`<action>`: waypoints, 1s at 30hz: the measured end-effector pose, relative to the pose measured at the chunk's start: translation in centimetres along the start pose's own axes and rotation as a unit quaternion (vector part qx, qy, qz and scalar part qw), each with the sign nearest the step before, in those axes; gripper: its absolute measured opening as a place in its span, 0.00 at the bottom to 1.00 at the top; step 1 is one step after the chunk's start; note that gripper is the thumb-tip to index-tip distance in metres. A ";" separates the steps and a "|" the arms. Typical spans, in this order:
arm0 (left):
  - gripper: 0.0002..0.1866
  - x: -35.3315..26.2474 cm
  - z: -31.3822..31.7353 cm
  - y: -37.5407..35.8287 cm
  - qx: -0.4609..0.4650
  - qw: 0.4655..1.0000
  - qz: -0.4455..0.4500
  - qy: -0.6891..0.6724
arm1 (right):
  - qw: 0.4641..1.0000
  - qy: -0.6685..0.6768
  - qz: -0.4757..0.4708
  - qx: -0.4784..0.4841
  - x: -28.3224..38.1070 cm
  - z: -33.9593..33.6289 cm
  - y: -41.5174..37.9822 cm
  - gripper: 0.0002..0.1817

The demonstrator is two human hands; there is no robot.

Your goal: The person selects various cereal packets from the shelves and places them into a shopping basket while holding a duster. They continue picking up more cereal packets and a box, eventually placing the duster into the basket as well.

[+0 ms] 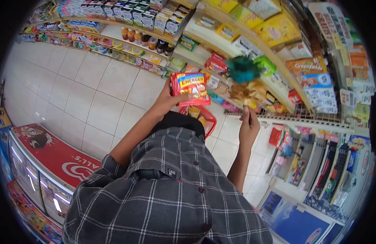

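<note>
My left hand [169,100] holds a red Energen packet [192,88], its thumb across the front; what look like more red packets lie behind it. My right hand [248,122] pinches the yellow end of a feather duster [247,87] between thumb and fingertips. The duster has teal feathers above and tan ones below, and it lies in front of the shelf goods. Under the packet, near my waist, a red basket [212,124] with yellow packs inside is partly hidden by my body.
Stocked shelves [220,38] run along the front and right. A red-topped freezer [53,148] stands at the left. At the lower right are a rack of small goods [318,162] and a blue-and-white case [291,215]. Pale floor tiles [102,97] lie between.
</note>
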State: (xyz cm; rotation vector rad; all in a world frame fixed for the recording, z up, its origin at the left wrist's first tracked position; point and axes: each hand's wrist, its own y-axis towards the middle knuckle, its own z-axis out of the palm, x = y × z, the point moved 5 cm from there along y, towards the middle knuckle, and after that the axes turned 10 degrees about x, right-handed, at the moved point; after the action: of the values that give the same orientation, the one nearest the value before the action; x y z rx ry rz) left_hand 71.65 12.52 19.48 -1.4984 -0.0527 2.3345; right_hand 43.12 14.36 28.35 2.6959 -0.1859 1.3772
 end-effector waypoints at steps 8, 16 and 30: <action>0.41 0.3 0.0 -0.8 0.089 0.982 -0.017 -0.168 | 0.990 0.072 0.089 0.087 -4.7 3.7 0.5 0.19; 0.50 -0.6 4.2 -0.4 0.165 0.976 -0.007 -0.141 | 0.793 0.511 0.252 0.217 -0.9 10.6 -1.9 0.21; 0.42 1.5 0.4 0.1 0.078 0.975 0.004 -0.206 | 0.972 0.096 -0.053 0.209 8.3 7.3 -3.0 0.19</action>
State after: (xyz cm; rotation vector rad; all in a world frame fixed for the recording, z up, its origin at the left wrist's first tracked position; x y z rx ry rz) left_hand 70.70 12.99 18.32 -0.9263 0.0308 2.5498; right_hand 54.22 15.69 30.68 2.8050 0.2925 1.8027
